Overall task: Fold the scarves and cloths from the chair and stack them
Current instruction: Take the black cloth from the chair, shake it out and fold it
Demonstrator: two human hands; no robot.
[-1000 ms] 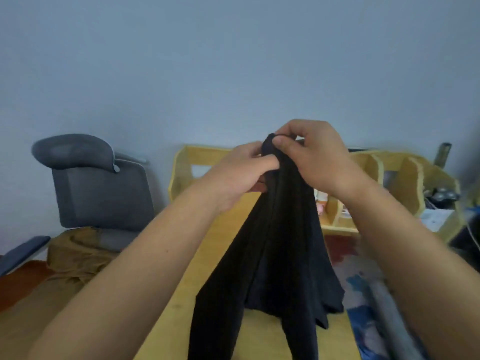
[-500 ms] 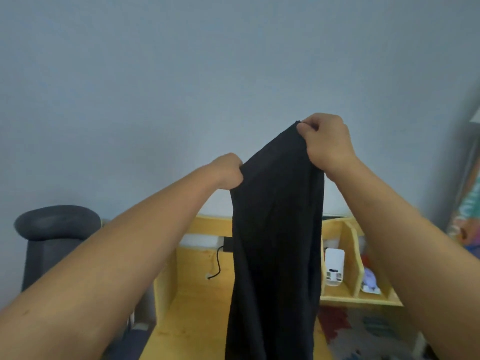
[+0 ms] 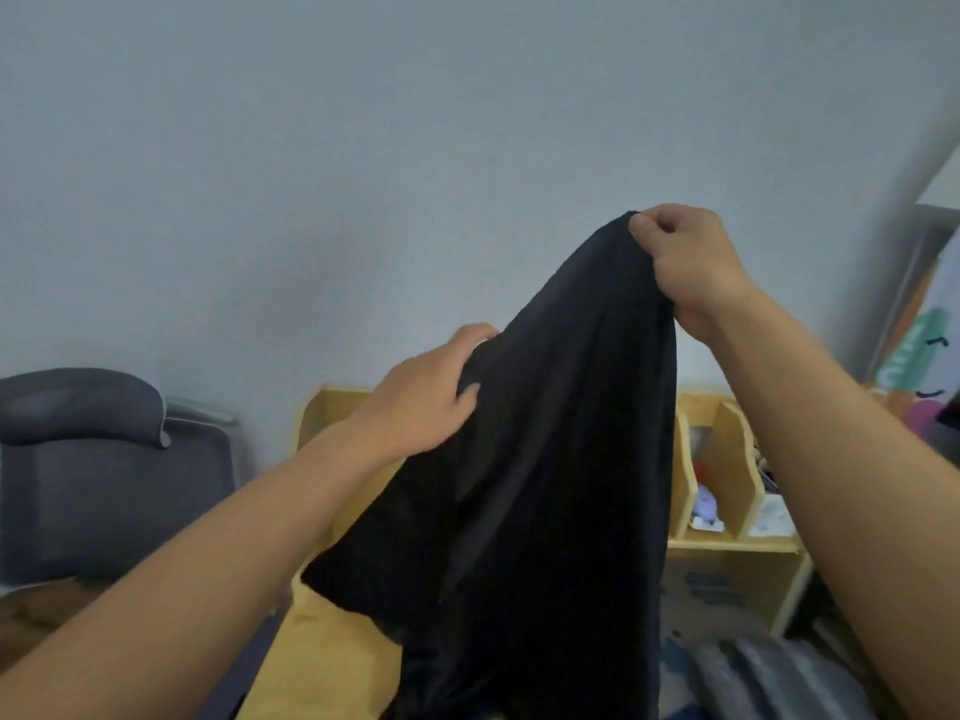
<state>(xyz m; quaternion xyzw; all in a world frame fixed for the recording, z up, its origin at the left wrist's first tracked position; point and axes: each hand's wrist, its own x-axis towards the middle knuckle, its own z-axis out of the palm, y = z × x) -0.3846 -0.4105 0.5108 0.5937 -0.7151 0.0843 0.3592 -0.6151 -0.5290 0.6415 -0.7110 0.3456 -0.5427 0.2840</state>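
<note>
At the far left stands the grey mesh office chair [image 3: 104, 470], where the cloths come from; something tan lies at its foot, too dim to name. My left hand [image 3: 426, 397] comes next, lower than the other, its fingers closed on the near edge of the thin black woven scarf [image 3: 545, 485]; I judge it is feeling along that edge for a corner, so that the cloth can be opened flat. The scarf hangs between my hands in loose folds, its tail dropping toward the yellow wooden desk [image 3: 322, 646] below, which gives me a surface to fold on. My right hand [image 3: 685, 262] is held high, thumb and fingers pinching the top of the scarf, so that gravity draws the creases out; behind it sits the yellow wooden shelf organiser [image 3: 727, 459].
</note>
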